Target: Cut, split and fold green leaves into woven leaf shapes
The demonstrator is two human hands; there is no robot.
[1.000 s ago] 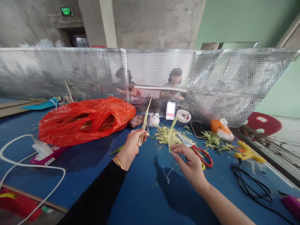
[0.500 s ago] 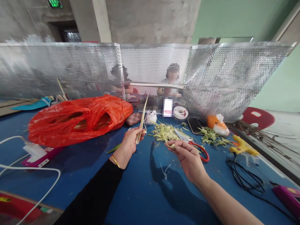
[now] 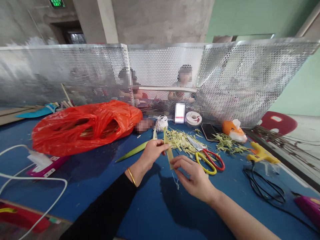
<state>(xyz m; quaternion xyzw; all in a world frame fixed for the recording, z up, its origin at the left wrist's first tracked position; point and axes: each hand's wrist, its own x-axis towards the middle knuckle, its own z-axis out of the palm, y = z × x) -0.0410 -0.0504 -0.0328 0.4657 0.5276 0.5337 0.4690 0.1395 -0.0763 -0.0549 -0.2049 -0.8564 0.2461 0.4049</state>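
Observation:
My left hand (image 3: pixel 150 155) and my right hand (image 3: pixel 191 176) meet over the blue table (image 3: pixel 150 206), both pinching pale yellow-green leaf strips (image 3: pixel 168 150) that stand nearly upright between them. The left wears a black sleeve and a gold bangle. A long green leaf (image 3: pixel 132 152) lies on the table just left of my left hand. Red-and-yellow scissors (image 3: pixel 208 159) lie right of my right hand, next to a heap of leaf cuttings (image 3: pixel 181 141).
An orange plastic bag (image 3: pixel 85 126) holding sticks lies at the left. A yellow glue gun (image 3: pixel 262 155) with black cable (image 3: pixel 267 191), a phone (image 3: pixel 208 131), a tape roll (image 3: pixel 193 118) and white string (image 3: pixel 162 122) lie around. A perforated metal screen (image 3: pixel 237 80) closes the back; two people sit behind it.
My two hands have come together from apart, and the strips each held now meet between them. The strip in my left hand has swung from upright towards the right.

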